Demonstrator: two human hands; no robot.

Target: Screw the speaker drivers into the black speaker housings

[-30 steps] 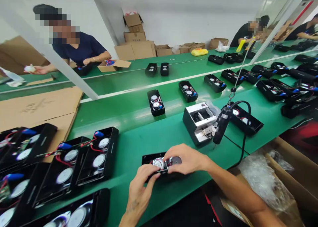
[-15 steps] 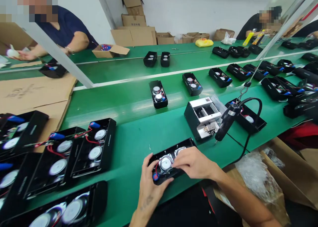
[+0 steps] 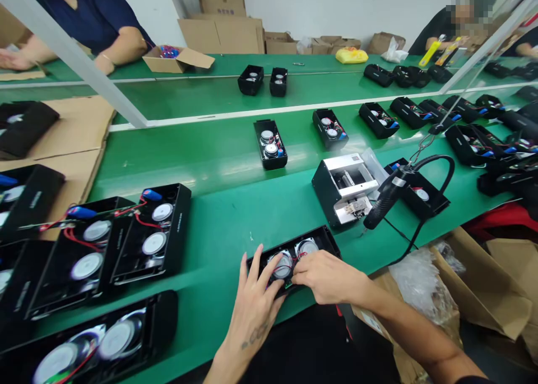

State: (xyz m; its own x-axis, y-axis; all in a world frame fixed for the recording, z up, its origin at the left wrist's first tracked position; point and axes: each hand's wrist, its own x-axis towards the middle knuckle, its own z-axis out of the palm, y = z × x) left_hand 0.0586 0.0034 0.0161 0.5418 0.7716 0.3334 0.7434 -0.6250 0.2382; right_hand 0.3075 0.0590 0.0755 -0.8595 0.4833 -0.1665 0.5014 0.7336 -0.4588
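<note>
In front of me on the green bench lies an open black speaker housing [image 3: 328, 242], slightly aslant. Two round white-backed speakers [image 3: 306, 248] sit inside it, with thin red wires and a sliver of green board [image 3: 288, 285] by the near wall. Across the housing's left end rests my left hand [image 3: 255, 300], fingers spread and some reaching inside. My right hand [image 3: 330, 276] is closed in a pinch over the near wall, beside the speakers. Its fingertips are partly hidden, so what they hold cannot be made out.
Beyond the housing stands a black-and-silver machine [image 3: 345, 189], with a black electric screwdriver [image 3: 386, 199] hanging at its right. Several speaker housings [image 3: 153, 235] lie at left; others line the belt [image 3: 189, 148]. Co-workers sit across the bench. Cardboard boxes [image 3: 483, 283] are at lower right.
My left hand has shifted from gripping the housing's end to spreading its fingers over it. The blue part there is now out of sight. Red wires and green board show near my right hand.
</note>
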